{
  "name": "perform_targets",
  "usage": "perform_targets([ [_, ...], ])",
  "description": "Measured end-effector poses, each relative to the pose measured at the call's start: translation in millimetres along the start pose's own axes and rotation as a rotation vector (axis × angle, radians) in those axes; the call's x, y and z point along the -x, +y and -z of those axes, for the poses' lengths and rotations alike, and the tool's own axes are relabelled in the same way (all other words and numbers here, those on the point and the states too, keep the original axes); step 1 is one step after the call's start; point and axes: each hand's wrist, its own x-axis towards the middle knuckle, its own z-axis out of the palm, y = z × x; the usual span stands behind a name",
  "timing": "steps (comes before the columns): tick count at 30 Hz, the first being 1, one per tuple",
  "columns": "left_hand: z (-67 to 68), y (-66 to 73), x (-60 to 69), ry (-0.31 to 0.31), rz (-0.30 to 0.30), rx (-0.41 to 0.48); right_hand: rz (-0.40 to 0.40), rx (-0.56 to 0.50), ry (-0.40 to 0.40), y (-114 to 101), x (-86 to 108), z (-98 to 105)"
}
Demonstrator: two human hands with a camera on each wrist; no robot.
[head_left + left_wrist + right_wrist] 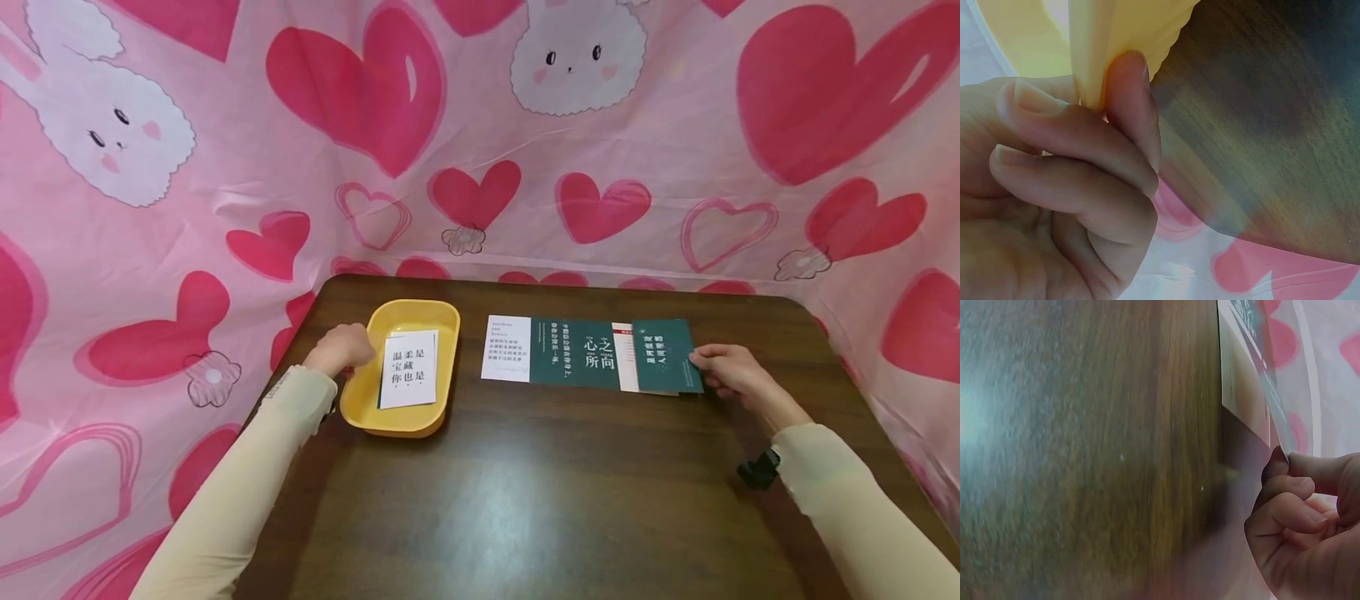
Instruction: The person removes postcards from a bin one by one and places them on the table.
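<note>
My left hand (342, 348) grips the left rim of a yellow tray (442, 367); in the left wrist view, fingers (1129, 94) curl round the tray's wall (1090, 56). Inside the tray lie a few cards, the top one a white card (408, 371) with black characters. At the right end of a row of overlapping cards, my right hand (738, 375) pinches the edge of a dark green card (663, 354) between thumb and finger. The right wrist view shows this card (1275, 406) raised at its held edge above another card (1241, 381).
The row continues leftward with green cards (573, 354) and a white card (506, 348) at its left end. All of it lies on a brown wooden table (525, 483). A pink cloth with hearts and rabbits (495, 125) hangs behind and at both sides.
</note>
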Motion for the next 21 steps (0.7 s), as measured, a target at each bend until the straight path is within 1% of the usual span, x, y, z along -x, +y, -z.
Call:
perform_targets([
  [5,0.8,2.5,6.8,0.016,-0.011,0.0,-0.004,0.01,-0.022,4.5,-0.2,6.2],
  [7,0.9,2.5,8.0,0.016,-0.007,0.0,-0.006,0.009,-0.027,6.1,-0.8,8.0],
  [14,-1.2,-0.4,2.7,0.013,0.005,0.001,-0.015,-0.002,-0.036,11.5,-1.6,13.9],
  [21,-1.2,-0.2,2.3,0.011,0.008,0.003,-0.018,-0.01,-0.036,14.7,-1.0,21.5],
])
